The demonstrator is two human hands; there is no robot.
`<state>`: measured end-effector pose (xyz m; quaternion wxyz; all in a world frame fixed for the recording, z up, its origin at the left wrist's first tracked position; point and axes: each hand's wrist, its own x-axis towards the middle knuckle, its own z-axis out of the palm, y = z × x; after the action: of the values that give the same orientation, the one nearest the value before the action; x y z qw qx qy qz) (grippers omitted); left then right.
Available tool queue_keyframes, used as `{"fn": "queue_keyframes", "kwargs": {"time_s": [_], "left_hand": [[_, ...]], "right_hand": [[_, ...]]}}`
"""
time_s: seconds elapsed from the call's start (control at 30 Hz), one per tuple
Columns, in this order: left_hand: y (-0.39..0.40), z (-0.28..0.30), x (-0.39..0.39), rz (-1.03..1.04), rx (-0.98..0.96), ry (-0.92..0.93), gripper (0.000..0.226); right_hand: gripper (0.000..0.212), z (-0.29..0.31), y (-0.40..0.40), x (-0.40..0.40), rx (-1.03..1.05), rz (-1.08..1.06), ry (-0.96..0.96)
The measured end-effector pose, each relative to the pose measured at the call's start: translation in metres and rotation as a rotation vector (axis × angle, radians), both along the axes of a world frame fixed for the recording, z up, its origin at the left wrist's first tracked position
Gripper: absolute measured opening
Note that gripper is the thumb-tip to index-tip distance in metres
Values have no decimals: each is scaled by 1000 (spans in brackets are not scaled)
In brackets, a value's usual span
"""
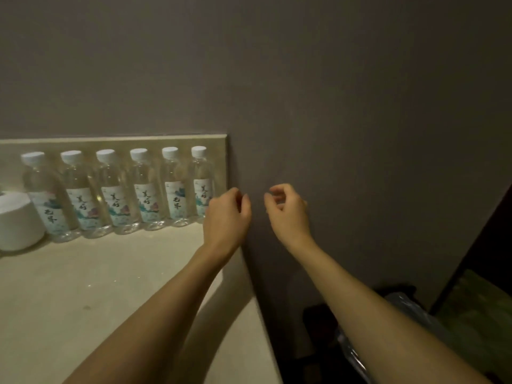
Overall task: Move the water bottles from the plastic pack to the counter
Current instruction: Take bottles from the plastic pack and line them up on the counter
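Bottles: six clear plastic water bottles (116, 192) with white screw caps and pale printed labels stand upright in a row on the pale stone worktop (97, 286), backs against its low matching upstand, the row running from 9 o'clock toward 3 o'clock.
Nearest bottle: the end bottle (202, 181) at the 3 o'clock end of the row stands just beside the left hand, at its 10 o'clock; its long axis is vertical.
Left hand: the left hand (225, 217) hovers over the worktop's right edge, fingers (241, 200) loosely curled and holding nothing; whether it brushes the end bottle cannot be told.
Right hand: the right hand (288, 212) hangs in front of the grey wall (332, 106), past the worktop's edge, fingers loosely curled, empty, near the left hand but apart from it.
Plastic pack: crinkled clear plastic (410, 317) shows at 5 o'clock, low beyond the worktop in shadow; whether bottles remain in it cannot be told.
Key relation: the plastic lies below and toward 5 o'clock from both hands, and the right hand is the nearer one, so a reach for more bottles would likely go down and right.
Progress: judged from the row, much of the task looks done.
Other: a white paper roll (19, 220) sits at the 9 o'clock end of the row.
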<state>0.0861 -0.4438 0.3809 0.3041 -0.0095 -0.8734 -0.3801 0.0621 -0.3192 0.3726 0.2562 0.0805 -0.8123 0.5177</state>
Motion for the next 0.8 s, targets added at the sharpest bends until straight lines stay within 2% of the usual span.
{"fn": "queue_keyframes", "kwargs": {"time_s": [0.1, 0.37, 0.6, 0.8], "left_hand": [[49, 4, 0, -63, 39, -43, 30], [220, -17, -6, -139, 33, -172, 32], [356, -80, -2, -254, 48, -371, 31], [419, -145, -11, -311, 55, -557, 29]], "right_hand": [[5, -3, 51, 6, -26, -70, 40], [6, -33, 224, 15, -22, -206, 45], [15, -96, 358, 29, 5, -301, -102], [24, -147, 427, 29, -3, -319, -276]]}}
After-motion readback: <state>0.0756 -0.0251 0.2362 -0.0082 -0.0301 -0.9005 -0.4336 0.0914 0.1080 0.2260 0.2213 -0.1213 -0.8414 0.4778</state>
